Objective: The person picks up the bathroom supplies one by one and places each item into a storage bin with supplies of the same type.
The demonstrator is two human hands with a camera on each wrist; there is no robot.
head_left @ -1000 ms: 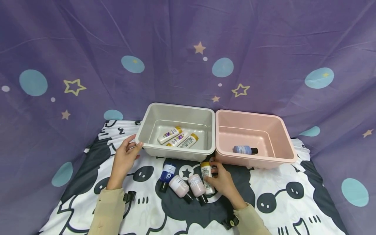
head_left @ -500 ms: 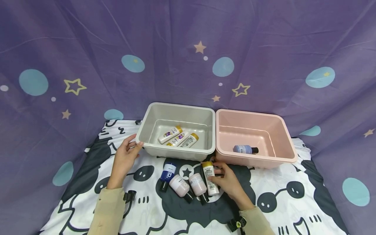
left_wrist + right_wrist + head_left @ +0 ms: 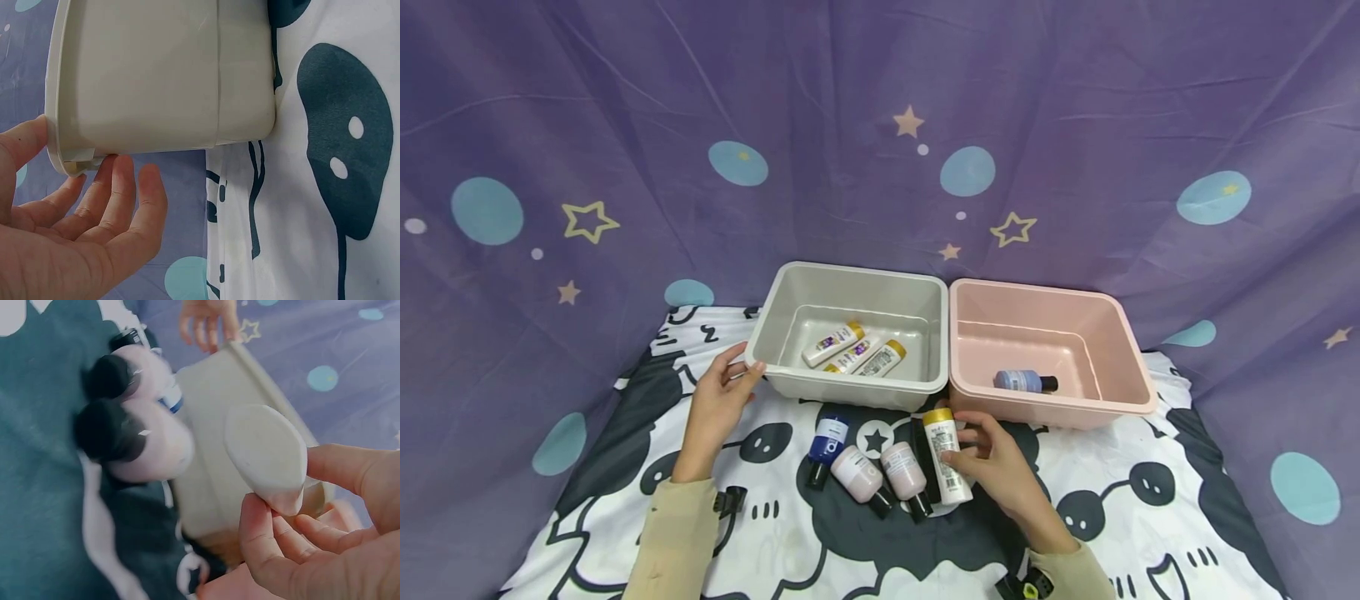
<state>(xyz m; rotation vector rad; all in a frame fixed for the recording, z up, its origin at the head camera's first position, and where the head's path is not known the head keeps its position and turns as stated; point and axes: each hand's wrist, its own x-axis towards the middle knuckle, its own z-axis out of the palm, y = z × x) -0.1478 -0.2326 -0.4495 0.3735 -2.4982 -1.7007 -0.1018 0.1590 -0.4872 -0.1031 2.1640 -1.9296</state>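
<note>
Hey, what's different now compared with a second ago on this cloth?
The right hand has carried the gold-capped white bottle toward the person's right, away from the pink bottles, and it now looks lifted. Nothing was let go. The left hand stays on the grey tub; the pink tub and dark blue bottle are unchanged.

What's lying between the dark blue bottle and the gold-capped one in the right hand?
A pale pink bottle, then a second pink bottle, as the head view shows.
</note>
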